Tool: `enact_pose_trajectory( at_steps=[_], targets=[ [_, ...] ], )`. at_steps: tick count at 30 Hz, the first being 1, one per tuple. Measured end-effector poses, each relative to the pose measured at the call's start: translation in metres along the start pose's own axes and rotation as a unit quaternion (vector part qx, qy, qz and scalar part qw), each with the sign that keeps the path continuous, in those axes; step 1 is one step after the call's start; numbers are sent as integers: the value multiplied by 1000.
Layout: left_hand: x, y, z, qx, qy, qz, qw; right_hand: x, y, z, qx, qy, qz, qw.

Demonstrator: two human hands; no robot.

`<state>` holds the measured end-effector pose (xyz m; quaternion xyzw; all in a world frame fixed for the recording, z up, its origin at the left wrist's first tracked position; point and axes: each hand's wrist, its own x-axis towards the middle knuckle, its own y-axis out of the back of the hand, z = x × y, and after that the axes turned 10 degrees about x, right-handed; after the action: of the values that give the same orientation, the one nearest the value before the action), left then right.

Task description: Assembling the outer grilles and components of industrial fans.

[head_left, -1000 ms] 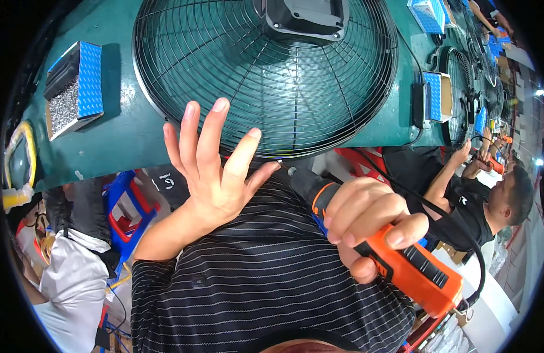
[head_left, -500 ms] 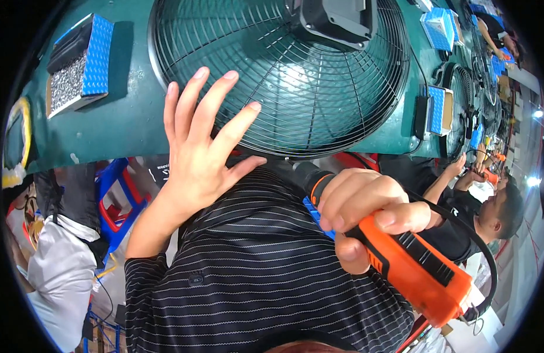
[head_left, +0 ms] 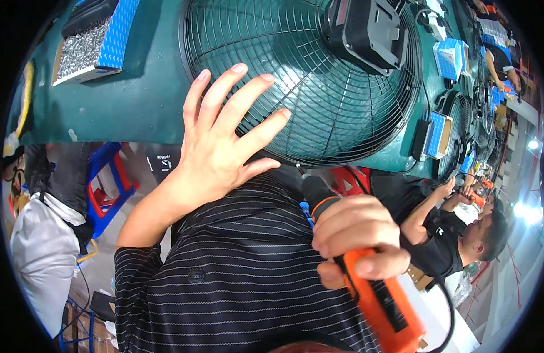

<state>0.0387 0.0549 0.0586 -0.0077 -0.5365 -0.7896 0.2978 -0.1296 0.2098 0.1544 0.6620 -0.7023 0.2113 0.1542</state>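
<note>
A round black wire fan guard point(head_left: 336, 132) lies on the green table, its near rim at the table's front edge. The black motor housing point(head_left: 366, 35) sits at its middle. My left hand point(head_left: 219, 141) is spread over the guard's near left rim, fingers apart, holding nothing; whether the fingertips press on the wires I cannot tell. My right hand point(head_left: 360, 232) is wrapped round an orange and black corded electric screwdriver point(head_left: 389, 309). Its tip points up at the guard's near rim, just right of my left thumb; contact there is unclear.
A blue and white box of small metal screws point(head_left: 81, 50) stands at the table's point(head_left: 148, 103) left, with a black part on it. To the right are small blue boxes point(head_left: 439, 135), a cable and more fans point(head_left: 460, 112). A co-worker point(head_left: 460, 235) works at far right. A stool point(head_left: 110, 188) stands at lower left.
The fan and table now sit further right in view. The screwdriver's handle has swung to point more downward. My left hand stays spread by the rim.
</note>
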Motion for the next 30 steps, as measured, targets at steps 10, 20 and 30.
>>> enact_pose_trajectory(
  at_steps=[10, 20, 30],
  targets=[
    [0, -5, -2, -18, 7, 22, 1000, 19, 17, 12, 89, -21, -108, 990],
    [0, -7, -5, -23, 1, 32, 999, 46, 37, 25, 203, -60, -206, 955],
    [0, -6, -8, -35, -5, 25, 999, 60, 51, 36, 265, -100, -291, 914]
  ],
)
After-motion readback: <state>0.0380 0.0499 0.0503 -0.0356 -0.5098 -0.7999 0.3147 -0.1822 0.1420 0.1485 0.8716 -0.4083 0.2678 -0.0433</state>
